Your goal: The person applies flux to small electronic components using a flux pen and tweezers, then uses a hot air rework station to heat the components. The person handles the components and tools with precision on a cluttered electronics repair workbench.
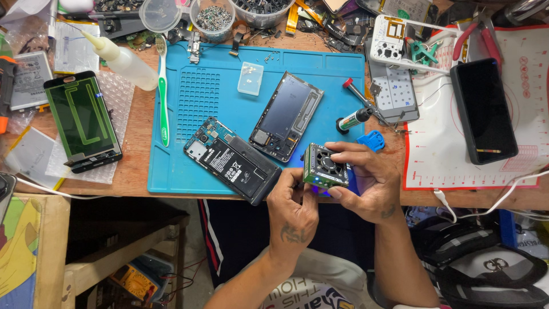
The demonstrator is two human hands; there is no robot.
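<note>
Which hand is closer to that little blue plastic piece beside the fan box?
Right. The right hand lies just below the blue plastic piece; the left hand sits farther down-left.

My left hand (293,213) and right hand (366,182) cover the underside and near faces of the small fan unit (326,166); only its top grille and one side show. My fingers also hide the near corner of the open phone (231,160) and part of the blue mat (251,86). The small parts in the round tub (213,17) are too small to identify. The top edge cuts off the parts tray (263,8). The left edge cuts off the orange tool (6,91). The bottom edge cuts off both my forearms. The print on the phone's battery is too fine to tell.
</note>
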